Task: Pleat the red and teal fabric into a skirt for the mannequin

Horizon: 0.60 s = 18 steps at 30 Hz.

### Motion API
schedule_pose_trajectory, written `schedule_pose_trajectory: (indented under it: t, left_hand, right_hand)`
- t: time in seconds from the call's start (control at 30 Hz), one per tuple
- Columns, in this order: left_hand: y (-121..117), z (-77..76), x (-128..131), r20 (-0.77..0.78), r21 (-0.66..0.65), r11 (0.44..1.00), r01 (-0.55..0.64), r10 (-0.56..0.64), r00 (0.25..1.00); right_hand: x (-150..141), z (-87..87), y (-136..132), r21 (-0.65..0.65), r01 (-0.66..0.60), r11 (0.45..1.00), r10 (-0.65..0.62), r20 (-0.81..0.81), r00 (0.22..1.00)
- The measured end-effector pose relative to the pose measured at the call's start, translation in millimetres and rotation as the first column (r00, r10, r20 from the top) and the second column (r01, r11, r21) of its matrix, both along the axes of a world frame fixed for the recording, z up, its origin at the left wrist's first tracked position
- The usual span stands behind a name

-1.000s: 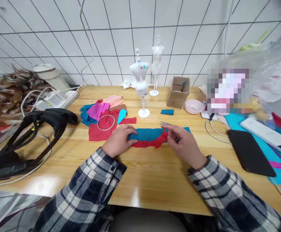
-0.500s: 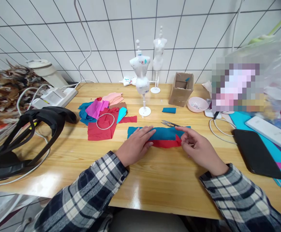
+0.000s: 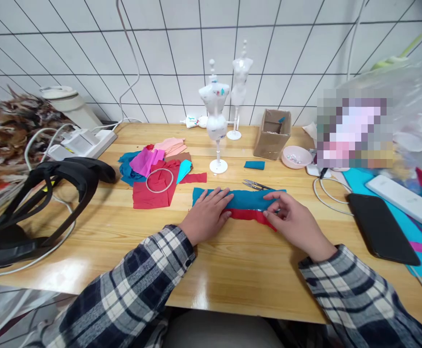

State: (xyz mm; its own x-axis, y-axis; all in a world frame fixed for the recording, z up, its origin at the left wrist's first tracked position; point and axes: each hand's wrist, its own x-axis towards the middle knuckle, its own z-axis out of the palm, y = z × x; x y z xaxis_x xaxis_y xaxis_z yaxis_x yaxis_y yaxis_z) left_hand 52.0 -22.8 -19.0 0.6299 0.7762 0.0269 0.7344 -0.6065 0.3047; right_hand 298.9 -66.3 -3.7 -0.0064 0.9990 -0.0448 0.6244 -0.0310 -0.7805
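A teal strip of cloth [image 3: 249,199] lies flat on the wooden table, with a narrow red strip of cloth [image 3: 249,214] along its near edge. My left hand [image 3: 211,215] rests palm down with fingers stretched out over the left part of both strips. At their right end is my right hand [image 3: 294,220]; its thumb touches near the line between the two colours. The index finger bends over the teal cloth, apart from the thumb, and the other fingers are curled and partly hidden. Thread snips [image 3: 256,185] lie just beyond the teal strip.
Left of the cloth lies a pile of red fabric scraps [image 3: 149,195] with a metal ring [image 3: 159,180] on top. Behind stand two small mannequins [image 3: 216,121], a cardboard box [image 3: 272,140] and a pink bowl [image 3: 297,157]. A black headset [image 3: 62,183] and a phone [image 3: 383,229] flank the work.
My right thumb has shifted left and apart from the index finger. The red strip's right end, earlier folded up by the right hand, now lies lower. My left hand remains on the cloth.
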Motion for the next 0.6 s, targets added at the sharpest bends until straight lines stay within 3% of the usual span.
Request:
schedule_pose_trajectory:
  t: [0.4, 0.6]
  left_hand:
    - [-1, 2.2, 1, 0.001, -0.006, 1.000, -0.010, 0.010, 1.000]
    - [0, 3.9, 0, 0.006, -0.015, 1.000, -0.008, 0.008, 1.000]
  right_hand:
    - [12, 5.5, 9, 0.077, -0.130, 0.989, 0.116, 0.160, 0.980]
    - [10, 7.7, 5, -0.122, -0.159, 0.980, 0.160, 0.002, 0.987]
